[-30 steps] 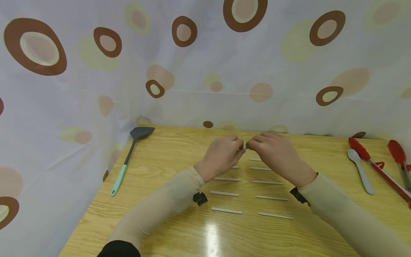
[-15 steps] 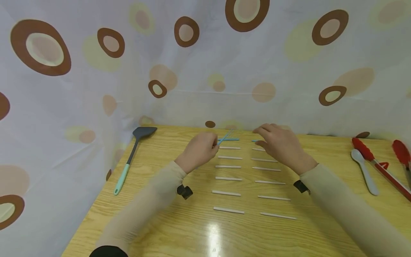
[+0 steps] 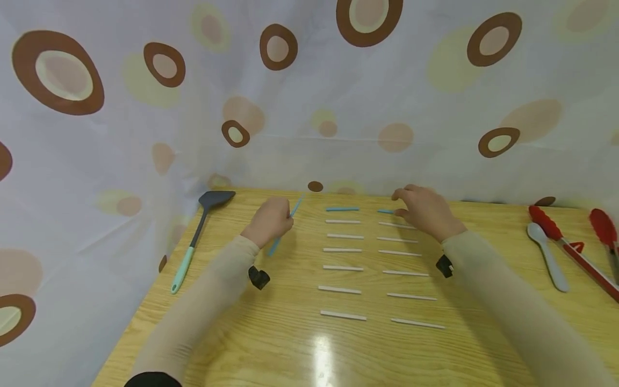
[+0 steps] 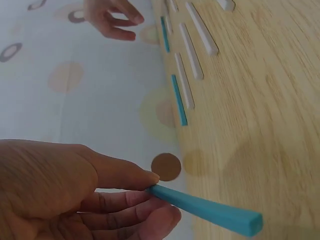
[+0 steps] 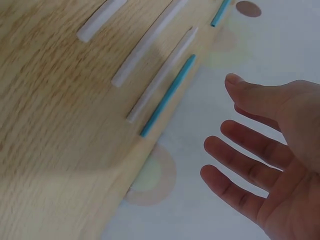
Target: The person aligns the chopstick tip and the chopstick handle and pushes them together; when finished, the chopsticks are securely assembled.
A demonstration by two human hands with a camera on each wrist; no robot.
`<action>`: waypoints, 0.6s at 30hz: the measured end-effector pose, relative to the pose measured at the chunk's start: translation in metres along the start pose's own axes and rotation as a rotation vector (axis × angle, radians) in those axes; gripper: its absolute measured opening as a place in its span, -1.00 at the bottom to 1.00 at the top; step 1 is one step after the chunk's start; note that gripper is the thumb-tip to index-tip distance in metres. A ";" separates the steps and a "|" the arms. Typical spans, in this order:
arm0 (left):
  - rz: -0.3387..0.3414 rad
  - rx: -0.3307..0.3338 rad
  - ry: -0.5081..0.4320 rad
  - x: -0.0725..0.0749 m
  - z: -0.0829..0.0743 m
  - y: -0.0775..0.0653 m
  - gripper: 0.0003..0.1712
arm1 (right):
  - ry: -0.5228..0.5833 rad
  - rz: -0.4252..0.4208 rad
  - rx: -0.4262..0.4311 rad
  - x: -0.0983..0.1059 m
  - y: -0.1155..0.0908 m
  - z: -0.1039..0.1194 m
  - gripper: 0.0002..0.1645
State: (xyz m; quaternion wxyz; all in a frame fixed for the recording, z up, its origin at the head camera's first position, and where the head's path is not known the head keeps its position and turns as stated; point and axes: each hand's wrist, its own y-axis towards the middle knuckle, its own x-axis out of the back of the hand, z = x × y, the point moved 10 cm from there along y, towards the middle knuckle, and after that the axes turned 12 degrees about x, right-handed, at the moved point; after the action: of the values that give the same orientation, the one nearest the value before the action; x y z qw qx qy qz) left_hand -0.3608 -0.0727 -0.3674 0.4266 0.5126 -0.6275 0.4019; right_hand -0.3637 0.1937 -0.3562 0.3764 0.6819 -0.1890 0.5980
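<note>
My left hand pinches a blue stick between thumb and fingers, left of the rows of sticks. The stick is square-ended and tapers like a chopstick, sticking out on both sides of the hand in the head view. My right hand is held with thumb and fingers spread and nothing between them. It is close to a short blue stick at the top of the right row, apart from it in the right wrist view. Another short blue stick tops the left row.
Below the blue sticks lie two columns of short white sticks, such as one at the lower left and one at the lower right. A turner lies at the left; a grey spoon and red-tipped tongs at the right. A patterned curtain backs the table.
Both hands were together at a blue stick. They have since parted, the left moving left with its blue stick, the right moving right and opening. Two short blue sticks now show on the table.
</note>
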 end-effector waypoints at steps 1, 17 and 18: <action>0.012 0.023 -0.009 -0.001 0.007 0.001 -0.53 | 0.004 0.009 -0.005 -0.003 0.001 -0.002 -0.59; 0.080 0.208 0.035 -0.010 0.085 0.005 -0.90 | 0.145 0.211 -0.112 -0.045 0.004 -0.024 -0.62; 0.084 0.228 0.041 -0.010 0.091 0.006 -0.91 | 0.146 0.212 -0.112 -0.046 0.004 -0.024 -0.62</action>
State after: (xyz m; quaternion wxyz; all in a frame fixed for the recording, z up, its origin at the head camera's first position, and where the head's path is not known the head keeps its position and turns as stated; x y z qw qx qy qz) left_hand -0.3764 -0.1545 -0.4062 0.3611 0.5226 -0.5899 0.4985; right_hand -0.3924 0.2002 -0.3993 0.3614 0.5908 -0.2650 0.6710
